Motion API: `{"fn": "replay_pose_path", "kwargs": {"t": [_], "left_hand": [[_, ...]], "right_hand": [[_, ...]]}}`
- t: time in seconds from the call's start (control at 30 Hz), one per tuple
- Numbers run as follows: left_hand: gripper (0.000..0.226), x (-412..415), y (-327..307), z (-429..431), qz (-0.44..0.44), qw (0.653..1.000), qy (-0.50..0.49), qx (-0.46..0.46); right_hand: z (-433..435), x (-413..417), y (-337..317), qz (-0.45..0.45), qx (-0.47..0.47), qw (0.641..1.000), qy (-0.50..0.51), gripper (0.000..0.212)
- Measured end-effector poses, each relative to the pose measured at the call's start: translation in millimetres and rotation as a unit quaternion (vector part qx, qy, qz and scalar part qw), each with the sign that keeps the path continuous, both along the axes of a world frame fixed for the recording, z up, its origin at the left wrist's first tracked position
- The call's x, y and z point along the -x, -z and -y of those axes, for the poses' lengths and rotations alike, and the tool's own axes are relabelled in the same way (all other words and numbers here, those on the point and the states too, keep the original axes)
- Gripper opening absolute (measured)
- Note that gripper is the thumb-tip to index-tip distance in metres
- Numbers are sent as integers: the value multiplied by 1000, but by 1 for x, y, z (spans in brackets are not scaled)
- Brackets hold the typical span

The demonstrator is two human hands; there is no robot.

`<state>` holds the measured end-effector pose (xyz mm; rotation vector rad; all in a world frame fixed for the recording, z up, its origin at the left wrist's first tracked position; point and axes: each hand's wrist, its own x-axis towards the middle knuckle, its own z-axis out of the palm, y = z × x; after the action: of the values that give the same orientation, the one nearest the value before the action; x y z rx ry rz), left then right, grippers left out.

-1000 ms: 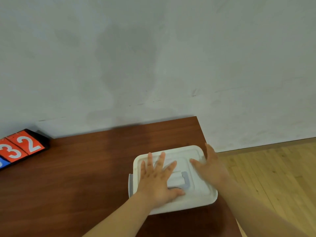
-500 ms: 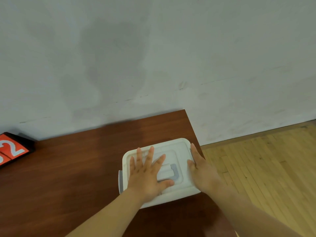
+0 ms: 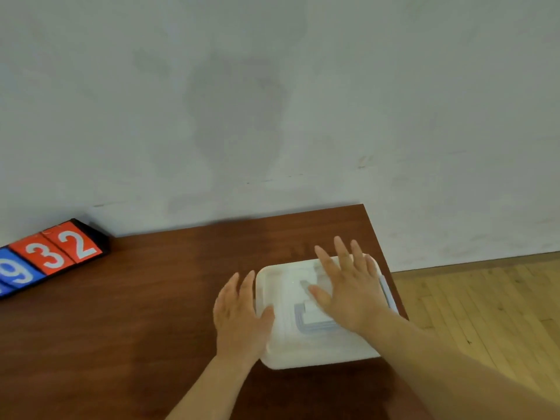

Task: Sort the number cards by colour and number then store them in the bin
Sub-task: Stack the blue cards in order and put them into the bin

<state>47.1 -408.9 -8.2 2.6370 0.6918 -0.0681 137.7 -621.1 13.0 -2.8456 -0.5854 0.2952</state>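
A white plastic bin (image 3: 288,350) with its lid on and a grey handle sits near the right edge of the brown table (image 3: 136,328). My right hand (image 3: 348,292) lies flat on the lid with fingers spread. My left hand (image 3: 239,313) rests against the bin's left side, fingers straight, thumb on the lid's edge. At the far left stands a black scoreboard stand (image 3: 94,234) showing red cards 3 and 2 (image 3: 57,253) and a blue card 9 (image 3: 15,272). The bin's contents are hidden.
A grey wall (image 3: 272,101) rises right behind the table. The table's right edge runs just past the bin, with light wooden floor (image 3: 485,313) beyond it.
My left hand slid off the lid to the bin's left side. My right hand moved from the bin's right edge onto the lid. The view swung left, showing more of the scoreboard.
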Motion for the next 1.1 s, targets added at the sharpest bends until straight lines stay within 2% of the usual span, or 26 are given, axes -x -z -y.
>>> {"fn": "replay_pose_path", "kwargs": {"t": [0.03,0.1,0.13,0.17,0.37,0.73,0.93,1.1], "left_hand": [[88,8,3,-13,-26,993,-83,86],[99,12,3,-10,-43,936,-187,295],[99,13,3,-6,-37,907,-213,362],[96,16,6,-4,-21,897,-218,383],[76,25,6,3,24,944,-124,305],[59,27,10,12,47,970,-72,226],[58,22,10,8,35,982,-42,183],[58,11,5,4,16,993,16,116]], "right_hand": [[-20,5,8,-6,15,998,-53,76],[-26,13,24,-19,40,997,-66,77],[-26,13,27,-21,46,997,-58,77],[-29,12,29,-18,55,997,-58,77],[-36,14,29,-4,77,995,-65,79],[-36,14,34,12,69,996,-57,84],[-37,13,34,6,74,996,-51,84],[-41,11,30,-41,71,996,-36,85]]}}
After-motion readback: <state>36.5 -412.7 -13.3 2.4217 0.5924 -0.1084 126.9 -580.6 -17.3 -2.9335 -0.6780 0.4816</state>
